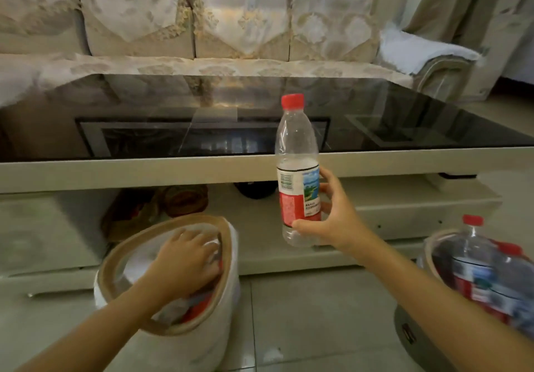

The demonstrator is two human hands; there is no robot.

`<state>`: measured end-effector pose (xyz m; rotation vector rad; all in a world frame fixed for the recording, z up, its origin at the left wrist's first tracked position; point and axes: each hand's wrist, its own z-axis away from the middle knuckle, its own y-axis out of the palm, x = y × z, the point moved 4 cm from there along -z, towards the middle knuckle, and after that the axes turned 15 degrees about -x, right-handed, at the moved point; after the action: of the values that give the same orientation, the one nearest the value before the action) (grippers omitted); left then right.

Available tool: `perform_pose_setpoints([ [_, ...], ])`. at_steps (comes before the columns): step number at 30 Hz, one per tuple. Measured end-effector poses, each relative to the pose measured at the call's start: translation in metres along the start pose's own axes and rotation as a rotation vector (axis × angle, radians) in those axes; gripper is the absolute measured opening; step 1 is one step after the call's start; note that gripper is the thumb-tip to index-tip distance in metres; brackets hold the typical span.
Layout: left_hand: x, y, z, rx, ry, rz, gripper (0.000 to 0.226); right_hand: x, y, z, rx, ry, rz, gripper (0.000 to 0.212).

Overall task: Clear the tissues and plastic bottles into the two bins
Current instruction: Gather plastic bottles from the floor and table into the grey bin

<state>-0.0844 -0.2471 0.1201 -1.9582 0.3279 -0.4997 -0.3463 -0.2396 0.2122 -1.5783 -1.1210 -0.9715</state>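
While the left hand (187, 259) reaches down into the left bin (161, 328) at lower left, its curled fingers seem to press or hold a white tissue (212, 246) there; whether that grip is closed on it I cannot tell. Right hand (326, 221) at centre right has its grip wrapped round the lower half of a bottle (297, 169), upright, red cap on, in the air in front of the table (173, 171) edge. Right bin (427, 256) at lower right already holds several bottles, packed high; one neck stands above the rim.

Risks, as I judge them: a bottle dropped onto that pile could roll off onto the floor; the grip sits low on the bottle, so a quick swing may tip it; the tissue may cling to the fingers and come back out when the hand lifts.
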Motion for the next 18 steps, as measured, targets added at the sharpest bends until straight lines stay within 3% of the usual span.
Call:
perform_pose_setpoints([
  [5,-0.043,-0.041,-0.052,-0.218,0.101,-0.005,0.038,-0.034,-0.068,0.004,-0.069,0.107,-0.064,0.097],
  [8,-0.080,-0.056,-0.088,-0.262,0.203,0.015,0.036,-0.057,-0.121,0.008,-0.225,0.151,-0.091,0.096],
  [10,-0.106,-0.061,-0.108,-0.304,0.276,0.027,0.023,-0.073,-0.159,0.012,-0.347,0.179,-0.086,0.098],
  [14,-0.157,-0.057,-0.139,-0.286,0.399,0.030,0.029,-0.105,-0.232,0.031,-0.573,0.250,-0.006,0.097],
  [18,-0.198,-0.041,-0.154,-0.269,0.432,0.069,0.029,-0.138,-0.283,0.055,-0.699,0.351,0.115,0.105],
])
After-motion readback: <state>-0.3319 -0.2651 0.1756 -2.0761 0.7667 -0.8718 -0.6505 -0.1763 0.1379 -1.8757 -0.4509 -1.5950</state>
